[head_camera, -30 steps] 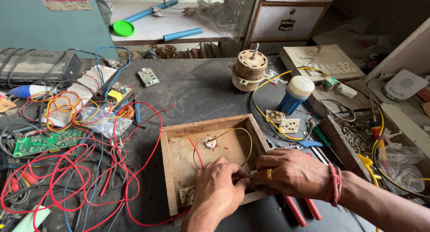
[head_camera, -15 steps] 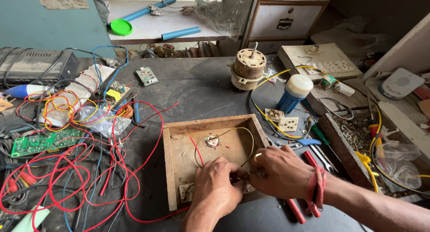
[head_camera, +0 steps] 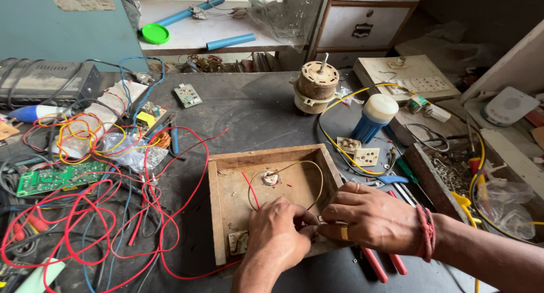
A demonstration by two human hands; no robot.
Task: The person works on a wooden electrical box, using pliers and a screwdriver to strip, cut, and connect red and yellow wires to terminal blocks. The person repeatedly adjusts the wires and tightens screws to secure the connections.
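Presently, the left hand [head_camera: 279, 234] and right hand [head_camera: 371, 220] meet at the 5 o'clock corner of the shallow wooden box [head_camera: 226, 182] on the dark workbench [head_camera: 249, 109]. Both sets of fingertips are pinched together on thin wiring there; exactly which strand cannot be told. Red wires [head_camera: 85, 225] sprawl at 9 o'clock, a motor [head_camera: 315, 87] stands at 12 o'clock.

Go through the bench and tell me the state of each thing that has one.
Wooden box: open top, wires inside.
Left hand: pinching wire at box's near edge.
Right hand: pinching there too, fingertips meeting the left's.
Blue bottle: upright, capped.
Motor: upright, shaft up.
Red wires: tangled, loose.
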